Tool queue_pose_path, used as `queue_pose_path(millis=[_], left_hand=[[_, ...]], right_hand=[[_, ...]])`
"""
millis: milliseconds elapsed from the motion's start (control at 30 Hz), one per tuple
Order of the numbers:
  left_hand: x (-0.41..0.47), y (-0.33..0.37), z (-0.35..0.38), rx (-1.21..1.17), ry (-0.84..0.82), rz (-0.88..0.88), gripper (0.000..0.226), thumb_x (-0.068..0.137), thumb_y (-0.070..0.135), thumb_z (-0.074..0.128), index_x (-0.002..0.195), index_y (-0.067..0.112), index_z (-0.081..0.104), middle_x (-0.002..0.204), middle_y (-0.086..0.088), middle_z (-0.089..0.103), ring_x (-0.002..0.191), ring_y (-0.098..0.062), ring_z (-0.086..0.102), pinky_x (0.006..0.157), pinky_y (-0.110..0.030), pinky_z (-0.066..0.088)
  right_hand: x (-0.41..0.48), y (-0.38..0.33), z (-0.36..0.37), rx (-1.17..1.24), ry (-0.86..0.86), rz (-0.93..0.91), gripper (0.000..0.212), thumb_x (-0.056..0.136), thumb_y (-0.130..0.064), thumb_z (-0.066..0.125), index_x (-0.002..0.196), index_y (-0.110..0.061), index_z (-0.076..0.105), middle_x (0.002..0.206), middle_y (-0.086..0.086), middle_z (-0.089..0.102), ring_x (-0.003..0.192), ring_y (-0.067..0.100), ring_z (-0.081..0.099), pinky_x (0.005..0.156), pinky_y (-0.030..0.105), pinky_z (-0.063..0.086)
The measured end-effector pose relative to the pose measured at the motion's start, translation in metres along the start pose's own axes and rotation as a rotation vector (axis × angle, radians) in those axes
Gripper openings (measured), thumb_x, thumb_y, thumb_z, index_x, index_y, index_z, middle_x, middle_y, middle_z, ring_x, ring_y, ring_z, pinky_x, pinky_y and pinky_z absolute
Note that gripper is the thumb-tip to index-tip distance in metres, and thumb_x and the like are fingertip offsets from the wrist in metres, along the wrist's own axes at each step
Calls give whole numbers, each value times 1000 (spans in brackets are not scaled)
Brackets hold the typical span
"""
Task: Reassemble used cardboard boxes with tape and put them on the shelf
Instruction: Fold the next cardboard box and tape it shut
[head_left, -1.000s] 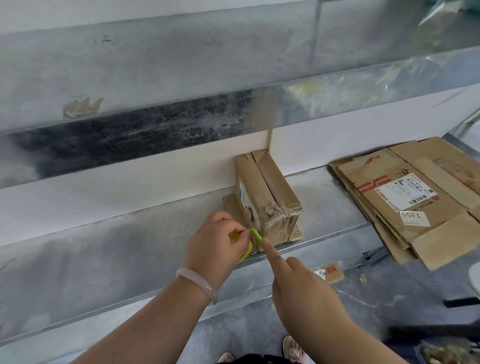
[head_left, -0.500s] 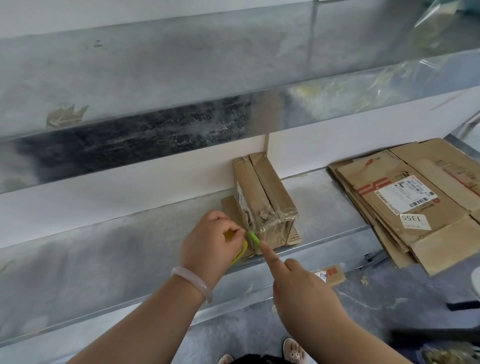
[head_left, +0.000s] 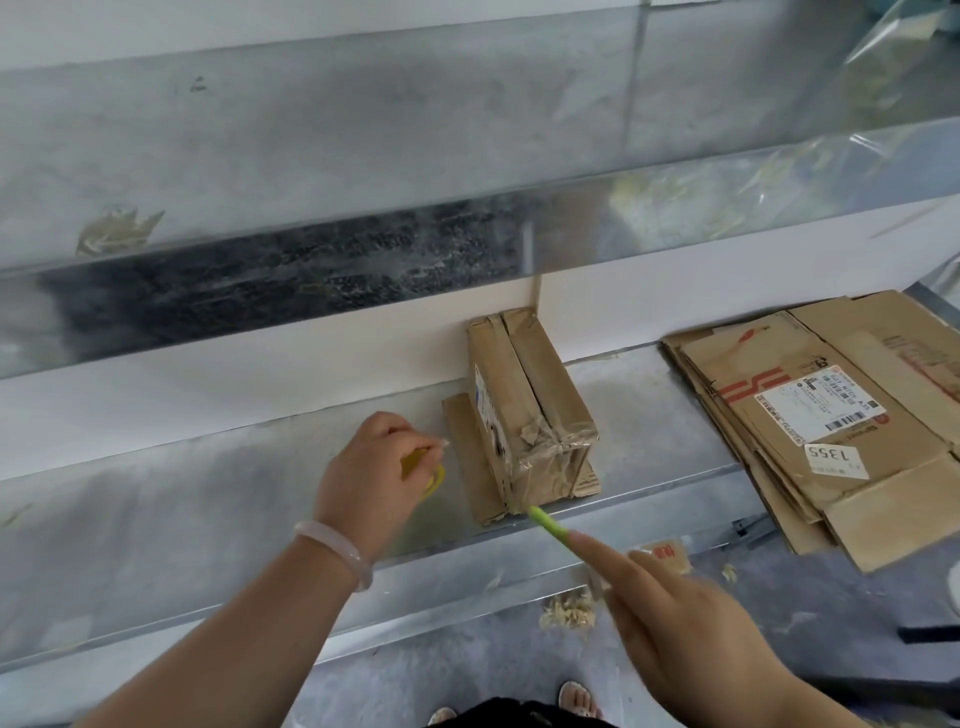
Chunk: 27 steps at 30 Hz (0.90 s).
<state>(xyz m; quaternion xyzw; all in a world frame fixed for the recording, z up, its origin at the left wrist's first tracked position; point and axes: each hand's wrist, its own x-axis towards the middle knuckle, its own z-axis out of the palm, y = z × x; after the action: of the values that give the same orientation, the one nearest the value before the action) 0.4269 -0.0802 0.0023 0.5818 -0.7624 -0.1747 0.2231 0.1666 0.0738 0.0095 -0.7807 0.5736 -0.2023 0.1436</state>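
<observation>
A small taped cardboard box (head_left: 530, 410) stands on a flat cardboard piece (head_left: 465, 467) on the metal shelf (head_left: 208, 514), against the white back wall. My left hand (head_left: 371, 480) hovers just left of the box, fingers curled round a yellow piece (head_left: 426, 470). My right hand (head_left: 691, 639) is in front of the shelf edge and holds a slim green tool (head_left: 548, 522), index finger stretched along it. The tool's tip points at the box's lower front corner. What the two pieces are I cannot tell.
A stack of flattened cardboard boxes (head_left: 810, 415) with shipping labels lies on the shelf at the right, overhanging its front edge. An upper metal shelf (head_left: 311, 156) juts out overhead. Tape scraps (head_left: 566, 613) and a cardboard scrap (head_left: 662, 553) lie on the floor by my feet.
The yellow piece and the green tool were together between my hands; now they are apart. My left hand moved left with the yellow piece, and my right hand drew back toward me.
</observation>
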Motion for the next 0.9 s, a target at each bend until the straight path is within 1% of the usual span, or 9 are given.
queue_pose_path(millis=[67,133,267,333,467,600,700,767,900], left_hand=[[-2,-14,6,85,31,61,17,93,30,63,101,24,76,101,8,56,79,-15,62,72,-32,50],[-3,-29,15,193,44,106,28,91,32,54,105,21,75,100,1,58,72,-23,64,68,-40,55],[-8,-55,29,344,111,88,40,83,36,44,108,26,73,103,-4,59,79,-30,66,71,-43,52],[-11,-63,35,354,112,91,42,79,35,46,114,29,69,106,-4,61,85,-32,66,76,-46,52],[-27,-81,45,307,16,49,47,77,33,48,123,31,59,104,-2,62,83,-31,66,72,-42,53],[-36,-88,44,263,-57,49,50,77,34,50,126,31,58,107,2,60,86,-27,65,72,-39,56],[-33,-67,37,234,92,12,48,78,42,55,124,32,64,120,-2,57,102,-28,61,87,-47,53],[-29,-29,32,67,245,2,45,83,45,57,124,27,65,127,-1,54,112,-22,55,99,-39,45],[-12,66,43,-265,294,103,55,88,58,55,130,22,59,134,1,48,125,-5,45,105,-14,33]], right_hand=[[-7,25,-6,2,142,-32,59,94,-21,44,152,-29,32,79,-14,52,52,4,48,40,20,44],[5,43,-15,-7,227,138,52,101,-16,39,151,-29,34,86,-12,51,59,5,53,46,19,45],[47,98,-8,-17,99,574,51,102,-13,41,149,-31,37,100,-3,46,77,8,50,66,29,44],[65,120,1,-53,37,642,47,101,-11,43,145,-28,41,105,-1,45,78,11,51,69,31,48],[81,146,21,-177,-69,605,46,98,-13,46,142,-26,45,107,-3,49,93,14,48,83,31,46],[84,154,24,-304,-50,534,43,100,-28,43,143,-32,44,134,-3,51,122,20,46,105,42,39],[85,130,14,128,221,484,43,101,-30,47,143,-25,48,143,0,45,130,21,43,112,40,34],[87,99,3,375,362,356,42,99,-39,47,141,-31,47,143,-7,42,132,13,42,110,31,37],[97,55,3,521,267,118,54,88,-66,48,138,-46,42,150,-14,38,138,-5,31,107,12,31]])
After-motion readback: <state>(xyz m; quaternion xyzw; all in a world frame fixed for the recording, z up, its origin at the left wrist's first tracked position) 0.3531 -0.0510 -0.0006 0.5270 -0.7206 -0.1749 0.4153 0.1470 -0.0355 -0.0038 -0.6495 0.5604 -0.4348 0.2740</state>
